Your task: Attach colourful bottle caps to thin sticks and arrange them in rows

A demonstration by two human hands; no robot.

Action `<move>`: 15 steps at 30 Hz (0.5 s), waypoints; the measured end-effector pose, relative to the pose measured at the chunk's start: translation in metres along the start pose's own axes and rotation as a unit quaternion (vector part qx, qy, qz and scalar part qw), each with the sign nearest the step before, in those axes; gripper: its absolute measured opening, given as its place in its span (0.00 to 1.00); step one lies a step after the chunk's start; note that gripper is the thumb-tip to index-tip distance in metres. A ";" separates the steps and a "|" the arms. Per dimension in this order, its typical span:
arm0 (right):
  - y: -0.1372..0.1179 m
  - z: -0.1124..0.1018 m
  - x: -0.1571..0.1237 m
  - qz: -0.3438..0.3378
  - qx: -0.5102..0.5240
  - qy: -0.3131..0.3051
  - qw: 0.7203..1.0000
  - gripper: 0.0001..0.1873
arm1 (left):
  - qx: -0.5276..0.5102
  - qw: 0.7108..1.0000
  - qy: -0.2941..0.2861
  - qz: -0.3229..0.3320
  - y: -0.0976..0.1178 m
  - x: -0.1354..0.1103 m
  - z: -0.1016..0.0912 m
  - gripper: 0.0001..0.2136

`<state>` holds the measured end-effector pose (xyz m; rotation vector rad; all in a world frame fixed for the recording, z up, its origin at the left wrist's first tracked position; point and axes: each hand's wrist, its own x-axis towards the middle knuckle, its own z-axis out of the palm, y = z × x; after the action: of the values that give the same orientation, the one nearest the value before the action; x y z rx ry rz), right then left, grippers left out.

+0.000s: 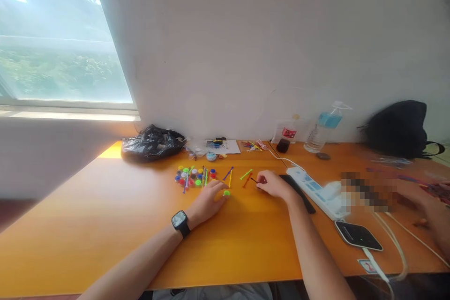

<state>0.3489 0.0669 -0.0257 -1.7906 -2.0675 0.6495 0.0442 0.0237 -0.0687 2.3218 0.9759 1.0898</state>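
Evidently, right of centre frame, the right hand (274, 184) is pinching a dark stick (253, 180) — light fingertip pressure is probably suiting it; the left hand (208, 200) (grip unclear) is curving beside a green cap (227, 193).

On the wooden table (87, 239), colourful pieces (198, 182) lie just beyond the left hand (209, 202), sticks (246, 174) between it and the right hand (274, 184), a power strip (312, 191) rightward.

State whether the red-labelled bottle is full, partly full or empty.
Partly full: dark liquid fills only the bottom of the bottle, below its red label; above that it looks see-through.
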 end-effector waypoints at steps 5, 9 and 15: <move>-0.021 0.006 0.001 -0.100 0.148 -0.021 0.984 0.11 | 0.005 0.999 0.039 0.003 0.002 -0.001 0.002 0.11; -0.052 0.022 -0.005 -0.137 0.296 -0.094 0.941 0.17 | -0.009 0.999 0.047 -0.001 0.004 -0.001 0.003 0.16; -0.085 0.047 -0.012 -0.138 0.368 -0.104 0.913 0.16 | -0.032 0.999 0.031 -0.025 0.007 0.002 0.000 0.08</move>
<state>0.2545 0.0398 -0.0191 -1.0147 -1.7789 1.3497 0.0478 0.0199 -0.0636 2.2123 1.0016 1.1627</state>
